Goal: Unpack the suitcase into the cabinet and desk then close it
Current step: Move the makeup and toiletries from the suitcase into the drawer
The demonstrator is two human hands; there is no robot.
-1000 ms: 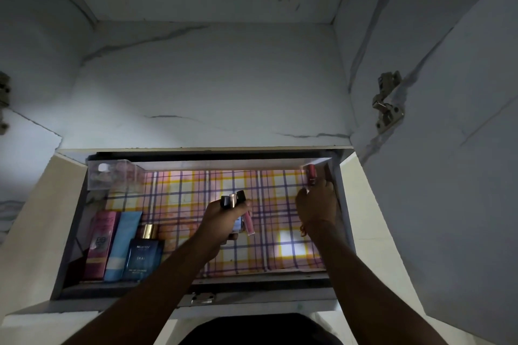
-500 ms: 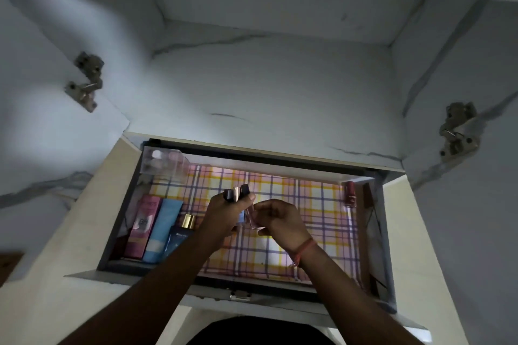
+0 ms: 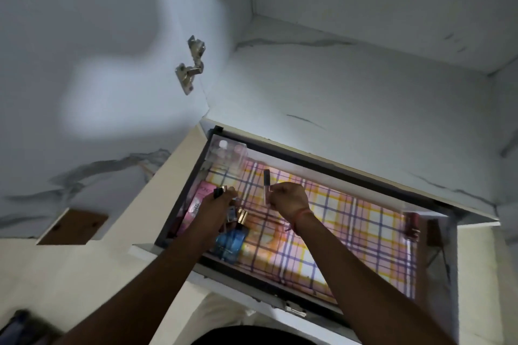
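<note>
Reaching over the drawer (image 3: 280, 293): right hand (image 3: 288, 199) grip pinching upright lip gloss (image 3: 266, 186), left hand (image 3: 217, 206) clutching small tubes (image 3: 219, 192).

Drawer (image 3: 280, 293) is open, with both hands above its left half. Left of the left hand (image 3: 217, 204) fingers: pink box (image 3: 199, 204) against the drawer wall, tight. Just below those fingers: blue bottle (image 3: 229, 244) with gold cap (image 3: 242, 216). Beyond them, back-left corner: clear organizer (image 3: 228, 155). Right of the right hand (image 3: 286, 199) fingers: bare plaid liner (image 3: 350, 246), a wide lane up to the dark red tube (image 3: 412, 225) at the far right wall. Cabinet shelf space above drawer is open.
</note>
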